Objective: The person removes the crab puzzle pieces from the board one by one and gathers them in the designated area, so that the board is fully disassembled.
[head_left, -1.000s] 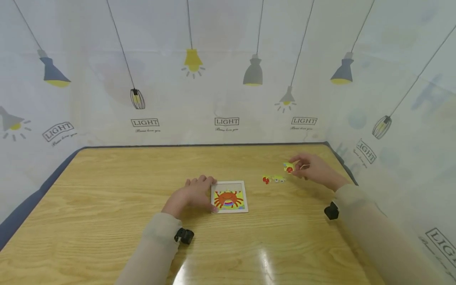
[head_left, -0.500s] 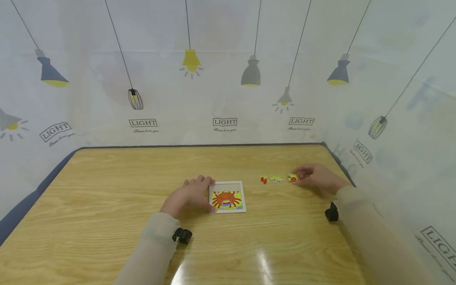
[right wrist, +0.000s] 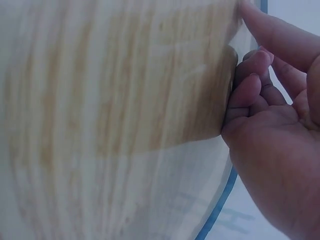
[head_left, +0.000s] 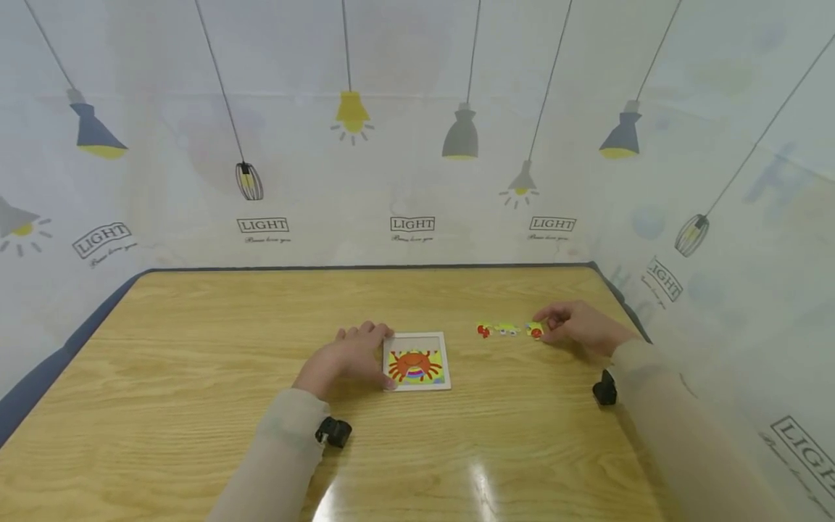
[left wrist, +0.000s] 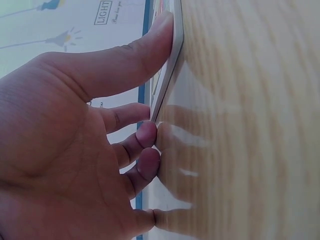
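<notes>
A square puzzle board [head_left: 416, 341] with a white rim lies mid-table, with a red crab picture filling its lower part and a bare strip along the top. My left hand [head_left: 349, 362] holds its left side, thumb at the near corner and index finger at the far one. In the left wrist view the thumb lies on the board's rim [left wrist: 176, 40]. My right hand [head_left: 580, 326] pinches a yellow puzzle piece [head_left: 535, 330] with a red claw, low at the table. The right wrist view hides that piece; the last fingers curl against the tabletop.
Left of the pinched piece lie a yellow piece with eyes [head_left: 507, 329] and another with a red claw [head_left: 483, 330]. The wooden table [head_left: 261, 304] ends at a dark blue edge, with a lamp-printed wall covering [head_left: 326, 181] behind and at the sides.
My right hand has lowered the claw piece to the table at the right end of the row, turning it slightly. My left hand keeps its place on the board.
</notes>
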The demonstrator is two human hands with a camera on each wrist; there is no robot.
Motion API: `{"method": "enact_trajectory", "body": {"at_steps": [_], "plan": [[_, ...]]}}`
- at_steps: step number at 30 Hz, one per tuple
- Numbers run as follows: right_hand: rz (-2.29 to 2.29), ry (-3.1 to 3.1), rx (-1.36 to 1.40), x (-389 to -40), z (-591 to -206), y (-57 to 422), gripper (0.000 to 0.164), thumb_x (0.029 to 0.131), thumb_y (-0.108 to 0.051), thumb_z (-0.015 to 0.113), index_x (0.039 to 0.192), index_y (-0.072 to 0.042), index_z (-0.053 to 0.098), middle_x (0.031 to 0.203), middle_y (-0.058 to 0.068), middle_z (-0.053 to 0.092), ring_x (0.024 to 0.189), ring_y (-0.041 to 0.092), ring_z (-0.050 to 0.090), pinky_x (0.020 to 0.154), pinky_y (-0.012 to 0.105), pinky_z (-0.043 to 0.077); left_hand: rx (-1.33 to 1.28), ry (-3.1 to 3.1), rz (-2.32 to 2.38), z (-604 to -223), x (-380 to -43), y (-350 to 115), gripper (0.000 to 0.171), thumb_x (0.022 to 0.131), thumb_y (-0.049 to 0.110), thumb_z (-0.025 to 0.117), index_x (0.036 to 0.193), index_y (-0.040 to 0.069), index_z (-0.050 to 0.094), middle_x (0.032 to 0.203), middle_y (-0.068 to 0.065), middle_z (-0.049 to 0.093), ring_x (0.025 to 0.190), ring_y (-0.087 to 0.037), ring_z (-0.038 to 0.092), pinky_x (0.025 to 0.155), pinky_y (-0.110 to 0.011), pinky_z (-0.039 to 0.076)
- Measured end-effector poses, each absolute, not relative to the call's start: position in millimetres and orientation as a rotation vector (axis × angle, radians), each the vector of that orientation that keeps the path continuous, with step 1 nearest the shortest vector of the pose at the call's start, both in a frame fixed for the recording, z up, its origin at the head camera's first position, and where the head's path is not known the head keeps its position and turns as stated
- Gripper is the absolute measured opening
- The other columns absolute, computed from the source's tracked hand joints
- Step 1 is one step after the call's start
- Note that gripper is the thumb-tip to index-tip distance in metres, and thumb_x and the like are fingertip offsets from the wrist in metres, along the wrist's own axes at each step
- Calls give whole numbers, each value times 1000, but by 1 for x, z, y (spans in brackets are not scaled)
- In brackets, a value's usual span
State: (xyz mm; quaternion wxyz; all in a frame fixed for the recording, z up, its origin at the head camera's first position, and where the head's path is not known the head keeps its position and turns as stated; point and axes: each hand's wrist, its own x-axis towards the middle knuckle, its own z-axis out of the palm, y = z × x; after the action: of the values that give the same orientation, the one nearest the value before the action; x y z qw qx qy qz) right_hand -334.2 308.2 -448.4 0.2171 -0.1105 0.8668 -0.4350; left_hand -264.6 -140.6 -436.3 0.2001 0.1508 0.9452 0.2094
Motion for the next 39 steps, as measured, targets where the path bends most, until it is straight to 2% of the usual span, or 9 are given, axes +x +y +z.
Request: {"method": "enact_trajectory", "body": {"at_steps": [20, 27, 33, 35, 39], "plan": [[-1218, 2385, -305, -338, -448, 304, 48, 95, 0, 74, 140, 8, 60, 102, 6, 55, 93, 18, 50, 76, 26, 49, 407, 2646, 603, -436, -263, -142, 90, 85, 38, 90, 158, 13, 43, 166, -18, 40, 158, -45, 33, 135, -64, 10], [-1212, 2419, -259, -338, -451, 304, 48, 91, 0, 77, 136, 8, 62, 100, 5, 56, 95, 19, 51, 77, 24, 49, 413, 2637, 605, -435, -262, -140, 90, 85, 38, 90, 158, 13, 43, 164, -18, 42, 156, -44, 34, 134, -66, 9], [-1225, 2411, -268, -341, -454, 306, 51, 92, -1, 77, 139, 9, 60, 100, 5, 56, 92, 17, 51, 77, 25, 49, 410, 2647, 598, -431, -261, -140, 89, 86, 38, 89, 158, 12, 43, 165, -19, 41, 157, -45, 33, 134, -66, 10], [-1226, 2389, -286, -344, -456, 310, 54, 93, -3, 77, 141, 9, 58, 102, 6, 58, 92, 16, 52, 77, 25, 50, 412, 2649, 595, -432, -261, -141, 90, 86, 38, 89, 158, 12, 43, 166, -19, 40, 157, -46, 33, 134, -65, 10], [-1145, 2332, -293, -348, -441, 316, 63, 95, -11, 77, 151, 3, 51, 121, 13, 63, 103, 16, 60, 87, 28, 55, 409, 2646, 604, -434, -262, -141, 90, 86, 39, 89, 159, 11, 43, 165, -19, 41, 157, -45, 34, 135, -65, 10]]}}
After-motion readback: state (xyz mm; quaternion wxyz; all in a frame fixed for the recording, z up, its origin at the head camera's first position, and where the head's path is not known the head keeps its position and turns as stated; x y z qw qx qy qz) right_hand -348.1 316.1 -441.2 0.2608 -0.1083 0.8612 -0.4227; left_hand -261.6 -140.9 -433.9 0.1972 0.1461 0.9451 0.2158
